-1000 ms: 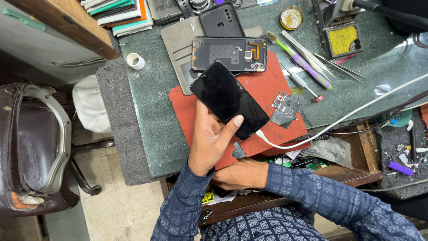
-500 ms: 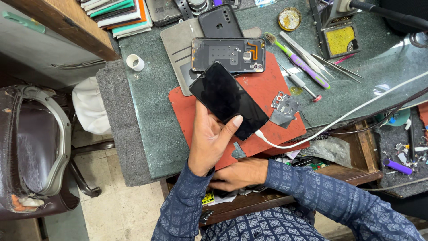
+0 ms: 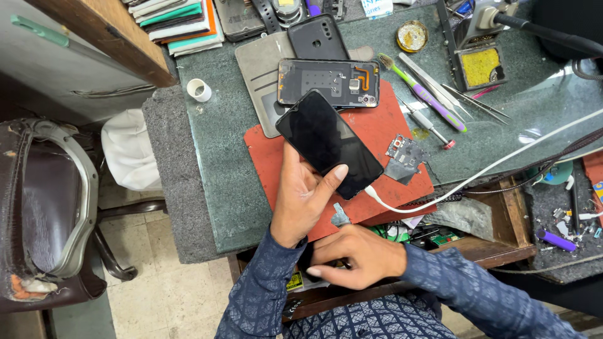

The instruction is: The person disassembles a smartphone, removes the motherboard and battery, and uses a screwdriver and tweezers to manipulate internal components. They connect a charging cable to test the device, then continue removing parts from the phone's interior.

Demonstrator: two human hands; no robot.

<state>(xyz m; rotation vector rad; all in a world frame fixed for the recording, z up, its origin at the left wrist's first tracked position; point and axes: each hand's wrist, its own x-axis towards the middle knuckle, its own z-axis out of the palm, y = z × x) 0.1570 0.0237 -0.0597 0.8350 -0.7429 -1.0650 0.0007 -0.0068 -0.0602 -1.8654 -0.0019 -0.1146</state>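
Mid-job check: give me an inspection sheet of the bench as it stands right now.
Surface: green stone bench top with a red mat on it.
Job's things: black phone, screen dark, held over the mat; opened phone frame lying past it, a small circuit board beside.
Clutter: purple-green brush, tweezers, yellow sponge tray, tape roll, stacked books.
Grippers: left hand grips the phone, thumb on its edge; right hand rests low by the open drawer, holding nothing that I can see.
Cables: white cable plugged into the phone's lower end.
Surroundings: worn brown chair, tiled floor.
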